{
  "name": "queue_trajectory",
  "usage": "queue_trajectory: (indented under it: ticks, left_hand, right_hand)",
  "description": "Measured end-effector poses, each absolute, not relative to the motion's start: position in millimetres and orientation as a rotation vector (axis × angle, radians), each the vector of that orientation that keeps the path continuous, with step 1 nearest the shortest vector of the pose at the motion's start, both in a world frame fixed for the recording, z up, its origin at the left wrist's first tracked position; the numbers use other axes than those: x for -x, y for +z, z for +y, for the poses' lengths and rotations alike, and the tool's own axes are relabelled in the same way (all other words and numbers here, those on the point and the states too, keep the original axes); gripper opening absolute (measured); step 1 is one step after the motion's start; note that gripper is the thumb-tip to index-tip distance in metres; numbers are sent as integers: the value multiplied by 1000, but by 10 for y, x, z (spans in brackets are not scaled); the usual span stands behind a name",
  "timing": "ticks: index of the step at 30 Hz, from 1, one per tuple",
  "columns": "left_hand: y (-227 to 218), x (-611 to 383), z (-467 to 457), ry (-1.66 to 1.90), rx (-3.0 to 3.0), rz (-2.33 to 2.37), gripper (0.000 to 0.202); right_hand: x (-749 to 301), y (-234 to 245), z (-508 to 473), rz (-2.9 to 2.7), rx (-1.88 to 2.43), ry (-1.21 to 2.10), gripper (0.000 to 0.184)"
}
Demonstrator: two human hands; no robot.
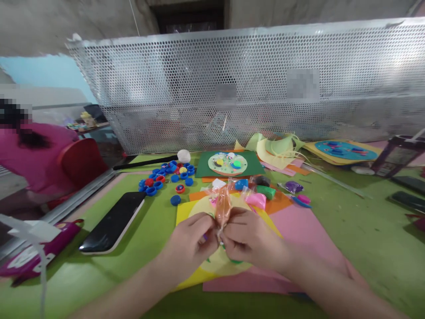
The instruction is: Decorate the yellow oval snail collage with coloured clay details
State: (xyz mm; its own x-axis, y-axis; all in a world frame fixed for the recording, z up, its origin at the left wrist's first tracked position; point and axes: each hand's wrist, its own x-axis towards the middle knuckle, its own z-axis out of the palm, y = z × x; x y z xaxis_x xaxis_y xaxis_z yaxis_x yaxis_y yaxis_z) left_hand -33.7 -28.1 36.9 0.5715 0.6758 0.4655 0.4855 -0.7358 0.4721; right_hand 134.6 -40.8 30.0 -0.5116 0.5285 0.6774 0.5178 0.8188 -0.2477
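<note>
My left hand (191, 241) and my right hand (250, 239) meet over a yellow paper sheet (186, 212), both pinching a small clear packet of orange clay (223, 204) that stands up between the fingertips. Under the hands lies a pale round paper disc (219, 262) on the yellow sheet. Just beyond sit more clay pieces in wrappers: pink (256, 200), green (266, 191), blue (241, 184) and a dark one (262, 180).
A black phone (114, 221) lies at left, with several blue and red bottle caps (168, 175) behind it. A decorated disc on green paper (227, 163) sits near a perforated metal screen (252, 88). Pink paper (305, 235) lies at right. A person in pink (36, 155) sits at far left.
</note>
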Motion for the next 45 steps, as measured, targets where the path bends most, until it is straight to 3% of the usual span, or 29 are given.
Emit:
queue_trajectory:
  ticks: [4, 14, 19, 23, 35, 37, 42, 45]
  left_hand:
    - [365, 340, -292, 760, -2512, 871, 9]
    - [331, 326, -191, 487, -2634, 810, 22]
    - [270, 307, -208, 514, -2346, 870, 21]
    - [289, 295, -222, 620, -2110, 840, 27]
    - [346, 352, -310, 734, -1401, 514, 44]
    - [387, 358, -299, 746, -1467, 494, 44]
    - [394, 367, -252, 801, -1688, 572, 42]
    - [371, 384, -225, 768, -1776, 578, 39]
  right_hand:
    - [-1390, 289, -438, -2204, 887, 50, 23]
    - [-1411, 289, -501, -2265, 1093, 65, 17]
    - [-1394, 362, -526, -2305, 1321, 174, 24]
    - [-1390, 336, -491, -2274, 1251, 233, 26]
    - [-1434, 432, -556, -1858, 789, 1162, 35]
    - [-1457, 450, -568, -1895, 840, 1060, 35]
    - [-1535, 420, -513, -2019, 903, 410, 30]
    - [-1559, 388, -482, -2168, 962, 291, 63]
